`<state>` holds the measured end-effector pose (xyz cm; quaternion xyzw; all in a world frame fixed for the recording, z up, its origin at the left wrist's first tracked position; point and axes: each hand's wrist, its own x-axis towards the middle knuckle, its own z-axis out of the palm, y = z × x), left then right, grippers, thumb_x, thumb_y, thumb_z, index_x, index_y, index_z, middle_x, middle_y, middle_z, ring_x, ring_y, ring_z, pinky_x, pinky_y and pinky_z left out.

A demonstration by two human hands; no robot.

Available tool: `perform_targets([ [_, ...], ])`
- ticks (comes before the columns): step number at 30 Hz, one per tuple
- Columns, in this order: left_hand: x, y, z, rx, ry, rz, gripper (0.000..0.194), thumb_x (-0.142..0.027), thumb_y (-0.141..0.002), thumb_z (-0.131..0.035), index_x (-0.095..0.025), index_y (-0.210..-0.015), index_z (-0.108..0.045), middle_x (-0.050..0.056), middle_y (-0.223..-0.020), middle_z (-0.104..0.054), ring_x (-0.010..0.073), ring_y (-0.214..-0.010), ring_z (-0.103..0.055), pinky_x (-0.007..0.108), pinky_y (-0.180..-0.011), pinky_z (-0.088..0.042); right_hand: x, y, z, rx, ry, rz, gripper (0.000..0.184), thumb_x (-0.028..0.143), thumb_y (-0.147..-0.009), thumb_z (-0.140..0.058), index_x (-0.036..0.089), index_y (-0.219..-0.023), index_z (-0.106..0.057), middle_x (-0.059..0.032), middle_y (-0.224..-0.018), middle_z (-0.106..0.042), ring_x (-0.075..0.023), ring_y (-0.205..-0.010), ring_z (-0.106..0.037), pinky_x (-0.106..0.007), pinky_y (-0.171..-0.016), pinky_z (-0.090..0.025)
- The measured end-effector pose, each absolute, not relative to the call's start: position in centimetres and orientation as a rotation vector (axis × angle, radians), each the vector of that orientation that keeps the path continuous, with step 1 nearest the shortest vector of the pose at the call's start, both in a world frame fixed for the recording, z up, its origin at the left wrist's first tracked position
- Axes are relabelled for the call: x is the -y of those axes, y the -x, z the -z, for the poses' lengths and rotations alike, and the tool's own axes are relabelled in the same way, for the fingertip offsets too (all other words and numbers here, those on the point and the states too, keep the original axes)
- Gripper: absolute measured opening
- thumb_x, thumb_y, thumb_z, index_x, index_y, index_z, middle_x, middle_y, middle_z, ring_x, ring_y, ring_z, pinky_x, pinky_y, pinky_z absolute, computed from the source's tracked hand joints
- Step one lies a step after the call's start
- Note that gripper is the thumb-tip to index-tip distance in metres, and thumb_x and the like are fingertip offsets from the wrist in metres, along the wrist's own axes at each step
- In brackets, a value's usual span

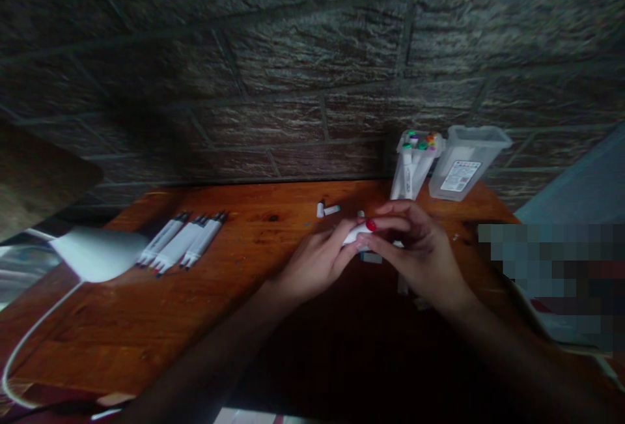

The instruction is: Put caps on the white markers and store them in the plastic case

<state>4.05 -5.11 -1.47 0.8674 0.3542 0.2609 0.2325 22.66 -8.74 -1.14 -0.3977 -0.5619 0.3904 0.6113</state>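
Observation:
Over the middle of the wooden table, both my hands meet around a white marker [358,235] with a red end. My left hand [315,254] is closed on its white body from the left. From the right, the thumb and index finger of my right hand [427,251] pinch it beside the red end; the fingers hide part of it. Behind my hands lie two short white marker caps [320,209], one upright and one on its side. Below them, a small pale piece with a bluish end [371,258] rests on the table, partly covered.
Several white markers [195,241] lie in a row at the left, near a white lamp shade [97,254] with a cord. By the brick wall, a clear container [396,183] holds markers with coloured ends; another clear container [469,170] with a label stands right of it.

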Motion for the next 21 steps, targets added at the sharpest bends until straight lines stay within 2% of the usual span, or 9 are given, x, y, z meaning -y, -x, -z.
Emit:
perform_targets([
  [2,5.5,-4.2,1.3,-0.968,-2.328,-0.772,0.027,-0.036,-0.103,-0.042,-0.024,-0.123,-0.053,0.007,-0.111,-0.068,0.0233,-0.100,-0.066,0.033,-0.085,-0.048,9.2,-22.1,1.3,1.343,0.949,-0.828,0.026,0.027,-0.078,-0.081,0.026,-0.100,-0.066,0.0007,-0.096,-0.076,-0.0157,-0.090,-0.073,-0.026,-0.079,-0.060],
  [5,5.6,-4.2,0.9,-0.941,-2.067,-0.949,0.021,-0.038,-0.100,-0.048,-0.021,-0.105,-0.059,0.004,-0.091,-0.065,0.0184,-0.081,-0.061,0.029,-0.074,-0.046,9.7,-22.1,0.8,1.371,1.043,-0.759,0.028,0.033,-0.081,-0.078,0.027,-0.106,-0.068,-0.0030,-0.115,-0.074,-0.0185,-0.095,-0.072,-0.028,-0.077,-0.061],
  [6,5.5,-4.2,0.7,-0.891,-1.909,-0.997,0.024,-0.043,-0.098,-0.050,-0.021,-0.096,-0.059,0.003,-0.082,-0.061,0.0164,-0.072,-0.056,0.027,-0.067,-0.044,9.7,-22.2,0.5,1.369,1.071,-0.749,0.030,0.035,-0.082,-0.077,0.028,-0.110,-0.068,-0.0039,-0.120,-0.072,-0.0196,-0.098,-0.071,-0.029,-0.076,-0.061],
  [8,5.2,-4.1,0.2,-0.738,-1.554,-1.024,0.044,-0.060,-0.093,-0.048,-0.020,-0.078,-0.054,-0.001,-0.067,-0.049,0.0131,-0.057,-0.043,0.025,-0.053,-0.035,9.7,-22.7,0.0,1.355,1.111,-0.707,0.029,0.037,-0.084,-0.074,0.027,-0.111,-0.067,-0.0051,-0.122,-0.071,-0.0211,-0.103,-0.070,-0.032,-0.080,-0.061],
  [10,4.9,-4.0,-0.2,-0.596,-1.282,-0.990,0.061,-0.077,-0.086,-0.039,-0.020,-0.065,-0.047,-0.004,-0.058,-0.037,0.0112,-0.049,-0.031,0.026,-0.047,-0.025,9.5,-23.1,-0.3,1.330,1.143,-0.630,0.023,0.039,-0.087,-0.070,0.026,-0.105,-0.068,-0.0053,-0.114,-0.074,-0.0214,-0.103,-0.070,-0.034,-0.086,-0.059],
  [12,4.7,-3.9,-0.4,-0.531,-1.183,-0.964,0.069,-0.084,-0.083,-0.031,-0.021,-0.056,-0.040,-0.005,-0.052,-0.030,0.0103,-0.046,-0.026,0.027,-0.046,-0.022,9.3,-23.4,-0.3,1.314,1.186,-0.576,0.019,0.041,-0.089,-0.067,0.025,-0.098,-0.069,-0.0050,-0.105,-0.075,-0.0209,-0.098,-0.071,-0.035,-0.088,-0.058],
  [16,4.3,-3.6,-0.3,-0.508,-1.183,-0.985,0.072,-0.084,-0.083,-0.033,-0.023,-0.044,-0.029,-0.005,-0.043,-0.023,0.0091,-0.041,-0.021,0.029,-0.045,-0.017,9.1,-23.7,0.4,1.344,1.256,-0.517,0.022,0.045,-0.091,-0.063,0.024,-0.092,-0.070,-0.0031,-0.092,-0.076,-0.0191,-0.084,-0.072,-0.030,-0.079,-0.058],
  [21,4.4,-3.3,-0.2,-0.461,-1.081,-0.996,0.065,-0.074,-0.083,-0.040,-0.024,-0.044,-0.027,-0.007,-0.039,-0.017,0.0077,-0.037,-0.015,0.029,-0.043,-0.012,9.2,-23.6,0.9,1.371,1.315,-0.480,0.026,0.048,-0.089,-0.063,0.023,-0.086,-0.070,-0.0018,-0.080,-0.075,-0.0176,-0.070,-0.070,-0.026,-0.062,-0.055],
])
